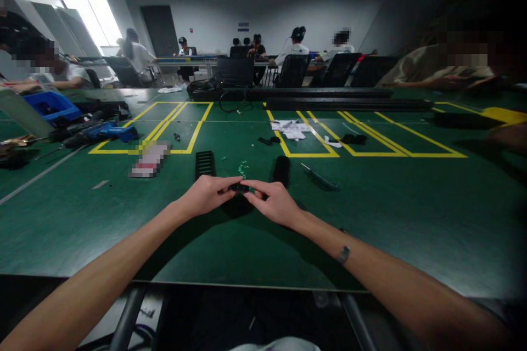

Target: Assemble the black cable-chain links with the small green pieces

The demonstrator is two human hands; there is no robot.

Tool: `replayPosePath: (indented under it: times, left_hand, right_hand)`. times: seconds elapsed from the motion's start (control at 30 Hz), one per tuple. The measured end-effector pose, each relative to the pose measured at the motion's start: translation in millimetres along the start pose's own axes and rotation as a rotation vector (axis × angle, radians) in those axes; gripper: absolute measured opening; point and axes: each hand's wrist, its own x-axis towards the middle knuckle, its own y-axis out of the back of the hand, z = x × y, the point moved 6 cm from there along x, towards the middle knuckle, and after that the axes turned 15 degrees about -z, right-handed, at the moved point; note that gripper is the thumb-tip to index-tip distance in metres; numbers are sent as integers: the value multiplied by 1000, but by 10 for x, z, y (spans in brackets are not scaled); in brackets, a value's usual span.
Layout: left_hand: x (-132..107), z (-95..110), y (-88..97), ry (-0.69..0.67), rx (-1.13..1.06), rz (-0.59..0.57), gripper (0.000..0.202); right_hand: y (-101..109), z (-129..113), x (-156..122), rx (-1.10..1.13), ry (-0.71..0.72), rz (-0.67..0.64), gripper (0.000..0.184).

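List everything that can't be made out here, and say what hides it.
All in the head view:
- Black part: full shape hidden by the fingers of the left hand and right hand.
- Green bits: too small to identify.
- Flat packet: markings hidden by pixelation.
- Wall sign: too small to read.
- Brass-coloured item: blurred, cut off by the left edge.

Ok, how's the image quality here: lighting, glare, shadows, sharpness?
Head view: dim room, washed-out window at upper left, upper right corner nearly black; head view: pale sheen on the green tabletop, dark shadow below the left hand and right hand; head view: small black part between them lacks readable detail, several patches elsewhere pixelated.
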Motion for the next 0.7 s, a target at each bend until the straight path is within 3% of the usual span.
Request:
replayPosePath:
  times: [0.7]
  left_hand:
    - [3,23,28,-8,4,-4,42]
  right_hand:
    - [2,9,6,5,-3,-14,33]
